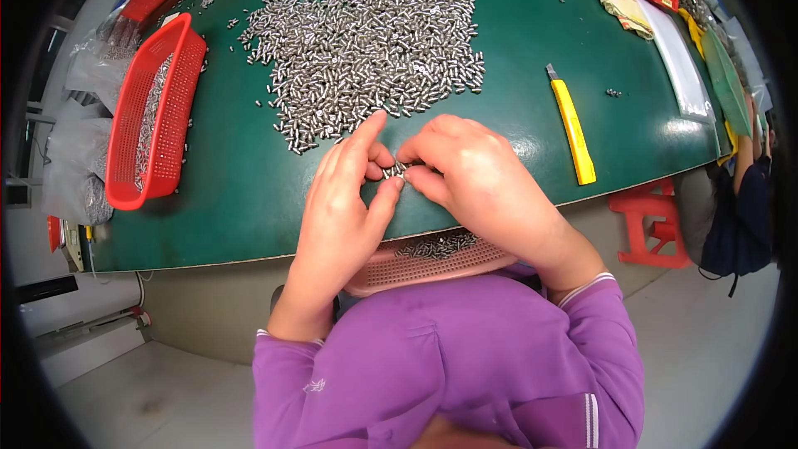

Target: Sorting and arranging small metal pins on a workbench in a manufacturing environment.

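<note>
A few small silvery metal pins point(394, 171) sit between the fingertips of both hands, just above the green table near its front edge. My left hand point(337, 199) has its thumb and bent fingers closed around them, with the index finger stretched forward. From the other side, my right hand point(478, 166) closes its thumb and fingers on the same pins; its palm is turned down and hides part of the grip. Just beyond the fingertips spreads a large pile of similar metal pins point(374, 33), its near edge close to my left index finger.
At the left stands a red plastic basket point(179, 66) with metal pins inside. A pink basket point(432, 270) holding more sits below the table edge at my lap. Right of my hands lies a yellow utility knife point(573, 133). A red stool point(650, 224) stands beyond the table's right front.
</note>
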